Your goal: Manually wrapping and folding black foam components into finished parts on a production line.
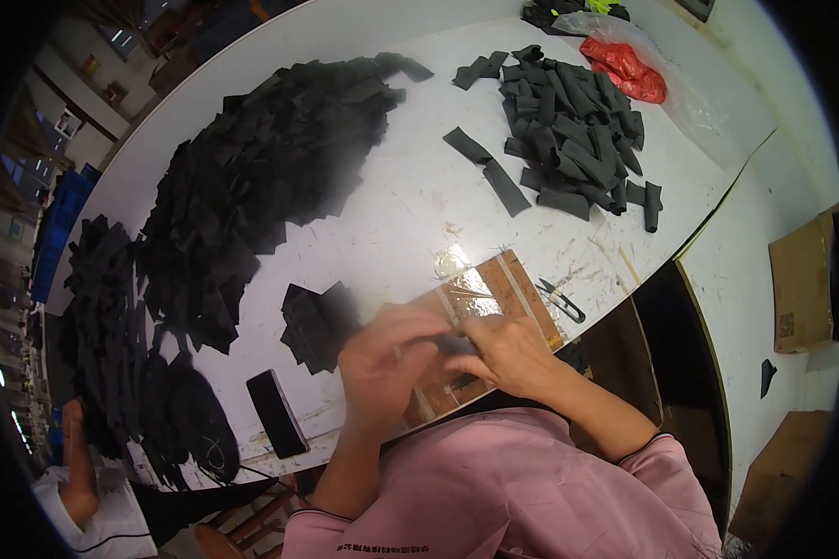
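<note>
Between my hands is a small dark fabric strip (pixel 455 345), held over a brown board (pixel 511 291) with pale bands and a shiny patch. My right hand (pixel 517 352) is closed, pinching the strip by its right end. My left hand (pixel 385 352) curves in from the other side, thumb and fingers close to the strip's left end. Motion blurs it, so I cannot tell whether it grips. Just left of that hand lies a small stack of flat dark fabric pieces (pixel 309 326). Thread snips (pixel 563 300) rest right of the board.
A large heap of flat dark pieces (pixel 270 149) covers the table's left. Rolled dark pieces (pixel 573 130) are piled at the far right, near a red plastic bag (pixel 625 70). A phone (pixel 277 415) lies at the near edge. Another person's arm (pixel 76 466) shows at lower left.
</note>
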Demonstrator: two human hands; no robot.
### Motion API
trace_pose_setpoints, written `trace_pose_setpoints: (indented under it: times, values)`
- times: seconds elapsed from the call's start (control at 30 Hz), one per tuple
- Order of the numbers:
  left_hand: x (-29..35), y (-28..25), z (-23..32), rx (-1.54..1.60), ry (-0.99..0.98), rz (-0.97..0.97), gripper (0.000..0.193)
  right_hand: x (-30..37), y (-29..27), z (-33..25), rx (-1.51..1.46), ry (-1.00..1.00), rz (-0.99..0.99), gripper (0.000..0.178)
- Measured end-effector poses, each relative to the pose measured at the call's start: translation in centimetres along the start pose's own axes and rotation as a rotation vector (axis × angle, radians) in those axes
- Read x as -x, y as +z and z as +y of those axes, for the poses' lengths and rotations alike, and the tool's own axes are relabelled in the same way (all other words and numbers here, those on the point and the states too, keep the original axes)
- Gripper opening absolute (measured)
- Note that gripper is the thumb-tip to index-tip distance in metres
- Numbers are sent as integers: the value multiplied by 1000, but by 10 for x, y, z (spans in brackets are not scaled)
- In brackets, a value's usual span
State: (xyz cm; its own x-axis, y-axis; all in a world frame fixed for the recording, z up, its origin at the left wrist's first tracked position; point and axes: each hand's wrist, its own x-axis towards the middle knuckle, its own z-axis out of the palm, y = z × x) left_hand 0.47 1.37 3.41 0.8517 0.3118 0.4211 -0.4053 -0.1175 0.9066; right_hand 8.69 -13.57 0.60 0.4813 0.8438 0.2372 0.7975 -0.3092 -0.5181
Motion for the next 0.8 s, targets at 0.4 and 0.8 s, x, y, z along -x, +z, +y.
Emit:
trace_pose_setpoints:
  times: [0.4, 0.8]
  values:
    - [-3, 2, -7, 204, -184, -34, 22, -1, 19, 3, -175, -29, 194, 21]
    - [49, -119, -116, -1228, -414, 634, 40, -52, -47, 16, -925, 455, 536, 52]
